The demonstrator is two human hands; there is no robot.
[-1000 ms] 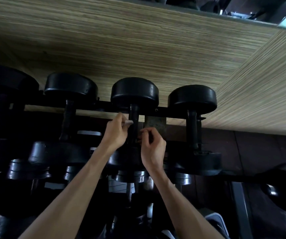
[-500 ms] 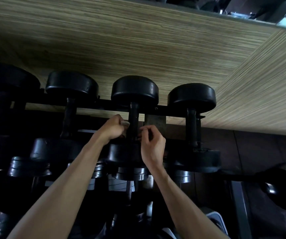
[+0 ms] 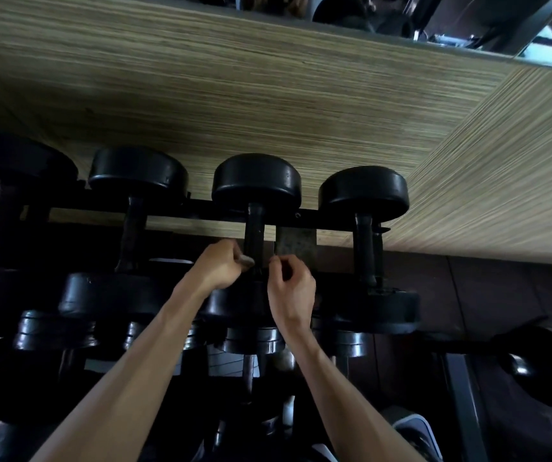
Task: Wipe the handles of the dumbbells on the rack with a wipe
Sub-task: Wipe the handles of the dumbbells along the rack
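- On the top rail of the rack (image 3: 201,208), four black dumbbells sit in a row, and both hands are working at the handle (image 3: 254,235) of the third dumbbell from the left (image 3: 256,181)
- left hand (image 3: 219,270) is curled just to the left of that handle, pinching a small pale wipe (image 3: 246,260) whose edge shows between the fingertips; the wipe touches the lower part of the handle, near the head closest to the person
- right hand (image 3: 291,288) is on the other side of the same handle, fingers curled and pinched together beside it; whether it grips the far end of the wipe or only steadies the bar I cannot tell, the spot being dark
- as for progress, judged from how things lie: this handle is mid-wipe, the cloth low on the bar and the upper stretch bare above it; nothing shows whether the neighbouring handles are cleaned, so the rightmost dumbbell (image 3: 364,191), the two to the left and the lower tiers may all be left to do
- long axis of the handle runs away from the person towards the wood-grain wall (image 3: 268,95), far head by the wall, near head under the wrists; a stroke along the bar would therefore run up and down in this view, not across
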